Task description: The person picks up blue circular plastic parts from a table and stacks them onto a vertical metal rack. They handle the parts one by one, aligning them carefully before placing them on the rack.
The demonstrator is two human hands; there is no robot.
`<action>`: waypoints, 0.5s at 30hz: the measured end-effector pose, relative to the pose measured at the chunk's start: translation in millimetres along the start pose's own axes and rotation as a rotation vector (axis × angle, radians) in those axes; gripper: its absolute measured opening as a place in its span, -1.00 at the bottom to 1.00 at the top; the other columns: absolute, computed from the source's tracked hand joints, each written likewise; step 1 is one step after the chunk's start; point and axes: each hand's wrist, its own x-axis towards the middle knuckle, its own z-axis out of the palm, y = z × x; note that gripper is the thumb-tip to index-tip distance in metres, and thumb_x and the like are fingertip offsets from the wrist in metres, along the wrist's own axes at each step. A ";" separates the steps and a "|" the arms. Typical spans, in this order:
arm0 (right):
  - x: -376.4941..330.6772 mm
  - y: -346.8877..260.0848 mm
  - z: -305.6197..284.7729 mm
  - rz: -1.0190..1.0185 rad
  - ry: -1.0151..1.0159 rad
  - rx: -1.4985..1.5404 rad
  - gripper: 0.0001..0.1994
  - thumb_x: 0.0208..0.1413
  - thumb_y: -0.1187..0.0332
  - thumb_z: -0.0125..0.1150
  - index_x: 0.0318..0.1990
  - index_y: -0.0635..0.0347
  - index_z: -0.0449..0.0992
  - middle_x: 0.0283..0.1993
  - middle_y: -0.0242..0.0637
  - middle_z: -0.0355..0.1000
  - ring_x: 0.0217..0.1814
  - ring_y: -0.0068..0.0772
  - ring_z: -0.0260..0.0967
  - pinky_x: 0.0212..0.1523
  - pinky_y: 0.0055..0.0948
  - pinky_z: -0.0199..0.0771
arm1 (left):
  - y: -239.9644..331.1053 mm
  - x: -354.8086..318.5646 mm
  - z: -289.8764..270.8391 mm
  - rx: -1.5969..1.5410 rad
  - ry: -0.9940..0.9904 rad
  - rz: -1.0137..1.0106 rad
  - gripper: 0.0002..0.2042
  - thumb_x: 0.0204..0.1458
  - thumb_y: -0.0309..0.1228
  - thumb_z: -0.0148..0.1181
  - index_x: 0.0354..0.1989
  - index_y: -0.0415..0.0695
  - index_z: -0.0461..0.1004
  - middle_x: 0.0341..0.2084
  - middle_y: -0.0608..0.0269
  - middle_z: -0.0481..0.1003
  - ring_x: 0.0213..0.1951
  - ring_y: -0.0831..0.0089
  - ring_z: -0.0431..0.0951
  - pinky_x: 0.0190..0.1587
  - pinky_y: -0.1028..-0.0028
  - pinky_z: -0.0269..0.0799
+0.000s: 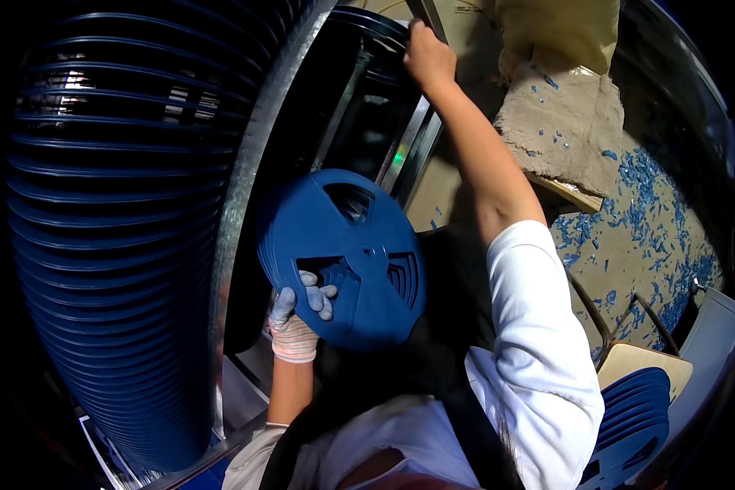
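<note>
My left hand (298, 314), in a pale glove, grips a small stack of round blue plastic reels (347, 257) held upright in front of my chest, fingers hooked through a cut-out. My right hand (427, 55), bare, reaches far up and forward and closes on the rim of a blue reel (380, 28) at the top of a dark row of reels inside a metal frame (412, 143). A long column of the same blue reels (114, 237) fills the left side of the view.
Torn brown cardboard (559, 122) and many small blue plastic chips (645, 204) cover the floor at the right. Another short stack of blue reels (633, 425) lies at the lower right beside a pale board (641, 363). A curved metal rail (249, 163) borders the long column.
</note>
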 end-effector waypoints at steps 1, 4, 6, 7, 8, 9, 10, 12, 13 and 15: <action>-8.7 3.3 0.2 0.041 0.025 0.052 -0.71 0.00 0.42 0.09 -0.08 0.05 0.29 -0.16 -0.15 0.41 -0.22 0.07 0.44 -0.27 -0.04 0.44 | 0.4 0.4 0.9 -0.005 -0.011 -0.004 -0.64 0.15 -0.26 0.07 -0.10 -0.38 0.37 -0.54 0.03 0.51 -0.47 0.14 0.56 0.06 0.23 0.36; -46.9 20.0 3.6 -0.001 0.201 0.201 -0.59 -0.08 0.47 0.22 -0.02 0.08 0.30 -0.13 -0.15 0.33 -0.08 -0.01 0.36 -0.14 -0.15 0.41 | 0.3 1.1 5.2 -0.012 -0.029 -0.013 -0.64 0.15 -0.26 0.07 -0.10 -0.38 0.38 -0.53 0.03 0.52 -0.46 0.14 0.57 0.07 0.23 0.36; -74.9 23.1 -2.2 -0.004 0.153 0.209 -0.55 -0.12 0.51 0.25 -0.01 0.16 0.31 -0.06 -0.14 0.29 0.02 -0.02 0.29 -0.04 -0.18 0.38 | 0.7 -0.5 10.5 -0.003 -0.021 -0.008 -0.64 0.16 -0.27 0.06 -0.10 -0.38 0.38 -0.53 0.02 0.52 -0.45 0.14 0.57 0.07 0.23 0.37; -85.4 27.7 0.5 -0.012 0.105 0.210 -0.55 -0.12 0.50 0.26 -0.01 0.14 0.32 -0.04 -0.16 0.29 0.02 -0.03 0.29 -0.04 -0.18 0.38 | 0.1 -1.4 13.0 -0.003 -0.022 -0.007 -0.65 0.16 -0.27 0.06 -0.10 -0.38 0.38 -0.53 0.02 0.52 -0.45 0.15 0.57 0.07 0.23 0.37; -91.3 29.3 1.3 -0.016 0.059 0.210 -0.56 -0.12 0.50 0.27 -0.01 0.13 0.34 -0.03 -0.17 0.30 0.03 -0.03 0.29 -0.04 -0.18 0.38 | 0.6 -0.6 15.1 -0.001 -0.025 -0.010 -0.65 0.16 -0.27 0.06 -0.10 -0.38 0.38 -0.53 0.02 0.52 -0.45 0.15 0.57 0.06 0.23 0.38; -93.1 30.6 3.7 -0.016 0.032 0.205 -0.57 -0.12 0.49 0.27 -0.02 0.12 0.35 -0.03 -0.18 0.30 0.03 -0.04 0.29 -0.04 -0.18 0.38 | 0.9 -0.1 17.4 0.002 -0.029 -0.013 -0.65 0.16 -0.27 0.06 -0.09 -0.38 0.37 -0.53 0.02 0.52 -0.45 0.15 0.57 0.06 0.24 0.38; -94.1 32.2 5.9 -0.015 0.005 0.199 -0.59 -0.12 0.49 0.27 -0.04 0.11 0.36 -0.03 -0.19 0.30 0.03 -0.05 0.29 -0.04 -0.18 0.39 | 0.9 0.0 19.8 0.010 -0.032 -0.012 -0.65 0.16 -0.28 0.05 -0.09 -0.39 0.37 -0.53 0.03 0.52 -0.45 0.16 0.57 0.06 0.24 0.39; -91.8 30.5 3.2 -0.002 -0.032 0.214 -0.63 -0.10 0.47 0.26 -0.07 0.11 0.39 -0.06 -0.20 0.33 0.02 -0.06 0.31 -0.04 -0.19 0.39 | 1.0 -0.4 24.9 0.028 -0.033 -0.012 -0.65 0.17 -0.29 0.04 -0.09 -0.39 0.37 -0.53 0.03 0.51 -0.45 0.16 0.57 0.05 0.25 0.40; -88.3 30.8 1.6 0.009 -0.038 0.233 -0.67 -0.08 0.45 0.25 -0.09 0.11 0.41 -0.08 -0.20 0.35 0.00 -0.07 0.33 -0.05 -0.19 0.40 | 1.8 1.6 27.1 0.035 -0.048 -0.013 -0.66 0.17 -0.29 0.04 -0.09 -0.39 0.37 -0.54 0.03 0.51 -0.45 0.16 0.57 0.04 0.26 0.40; -89.8 24.2 -11.5 0.033 -0.143 0.346 -0.71 -0.05 0.42 0.22 -0.12 0.13 0.43 -0.12 -0.19 0.39 -0.04 -0.09 0.37 -0.07 -0.21 0.41 | 1.1 1.4 30.5 0.039 -0.059 -0.005 -0.66 0.17 -0.29 0.03 -0.09 -0.39 0.36 -0.55 0.04 0.50 -0.46 0.17 0.57 0.03 0.27 0.42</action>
